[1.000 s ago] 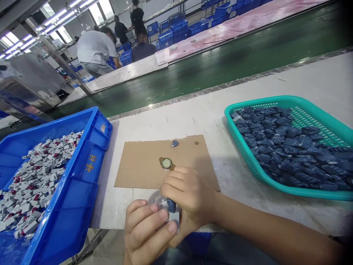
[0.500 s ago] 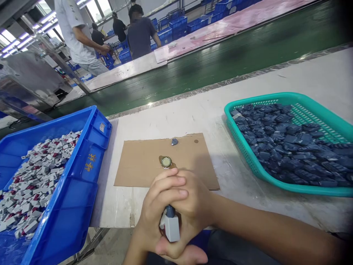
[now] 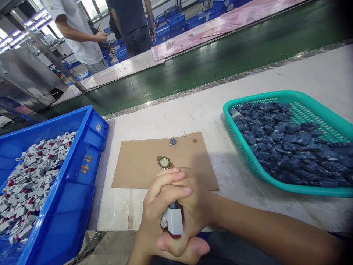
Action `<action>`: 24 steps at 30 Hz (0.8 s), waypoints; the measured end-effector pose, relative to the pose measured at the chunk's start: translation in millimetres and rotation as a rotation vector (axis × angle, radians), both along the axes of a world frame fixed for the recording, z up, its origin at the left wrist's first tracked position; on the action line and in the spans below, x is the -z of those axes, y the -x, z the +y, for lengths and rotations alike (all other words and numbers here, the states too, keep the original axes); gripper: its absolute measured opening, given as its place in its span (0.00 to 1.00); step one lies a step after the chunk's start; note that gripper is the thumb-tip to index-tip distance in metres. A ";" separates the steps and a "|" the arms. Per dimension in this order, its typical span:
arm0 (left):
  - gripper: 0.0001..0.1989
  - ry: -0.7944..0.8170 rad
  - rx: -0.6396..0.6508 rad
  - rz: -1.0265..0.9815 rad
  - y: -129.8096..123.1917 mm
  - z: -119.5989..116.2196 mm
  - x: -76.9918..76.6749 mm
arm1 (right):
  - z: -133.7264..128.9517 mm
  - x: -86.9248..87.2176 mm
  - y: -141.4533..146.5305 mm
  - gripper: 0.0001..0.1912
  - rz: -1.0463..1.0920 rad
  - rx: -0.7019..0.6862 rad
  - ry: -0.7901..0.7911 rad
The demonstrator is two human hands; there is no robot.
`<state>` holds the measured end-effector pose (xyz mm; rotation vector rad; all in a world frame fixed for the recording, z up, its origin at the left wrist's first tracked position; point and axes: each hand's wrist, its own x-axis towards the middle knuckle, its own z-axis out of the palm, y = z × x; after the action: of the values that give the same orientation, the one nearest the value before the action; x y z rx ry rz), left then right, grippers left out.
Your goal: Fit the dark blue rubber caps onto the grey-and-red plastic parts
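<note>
My left hand and my right hand are clasped together near the table's front edge, the left fingers lapping over the right hand. Between the palms they grip a small white-and-red plastic block, with a bit of dark blue plastic piece against its upper end. How the two join is hidden by my fingers. Just beyond my fingertips a round bottle-cap-like disc with a notched rim lies on a flat cardboard sheet. Farther back on the sheet is a single dark blue piece.
A blue crate of white-and-red blocks stands at left. On the right, a green basket holds many dark blue pieces. Behind the table runs a green conveyor belt; several people stand beyond it.
The held block has tilted between my clasped hands, and its red underside now shows. My hands stay clasped. In the background, a person in dark clothes has straightened up.
</note>
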<state>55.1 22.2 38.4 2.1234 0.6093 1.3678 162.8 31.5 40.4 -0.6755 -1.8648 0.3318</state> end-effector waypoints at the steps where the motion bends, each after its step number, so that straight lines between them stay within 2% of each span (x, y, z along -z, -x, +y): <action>1: 0.33 0.009 -0.015 0.005 1.2 -0.9 1.3 | 0.2 -1.5 -0.1 0.24 0.012 0.004 0.017; 3: 0.40 -0.017 -0.079 -0.017 6.2 -3.6 4.7 | 1.0 -4.4 -0.9 0.25 0.034 0.000 0.052; 5: 0.39 -0.139 -0.181 -0.025 15.4 -7.0 7.8 | 2.0 -6.6 -2.6 0.24 0.015 0.001 0.100; 8: 0.18 -0.385 -0.300 0.069 32.8 -10.2 8.9 | 2.6 -9.2 -5.1 0.19 -0.015 -0.014 0.126; 10: 0.07 -0.463 -0.299 0.138 42.5 -10.1 7.2 | 2.2 -10.9 -5.5 0.18 -0.008 -0.051 0.112; 11: 0.04 -0.474 -0.280 0.159 45.9 -9.5 6.0 | 1.8 -11.7 -5.4 0.18 -0.007 -0.072 0.105; 16: 0.04 -0.484 -0.234 0.199 49.6 -6.5 3.7 | 0.5 -15.1 -3.9 0.21 -0.009 -0.124 0.127; 20: 0.04 -0.471 -0.245 0.175 50.3 -7.5 9.5 | 2.2 -13.2 -4.3 0.25 -0.026 -0.162 0.165; 24: 0.05 -0.468 -0.257 0.181 54.7 -9.2 14.6 | 2.6 -9.4 -4.0 0.32 -0.011 -0.224 0.202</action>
<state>0.5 13.0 23.8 2.6371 0.7059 1.5889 166.9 34.1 49.8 -0.6041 -1.9380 0.6697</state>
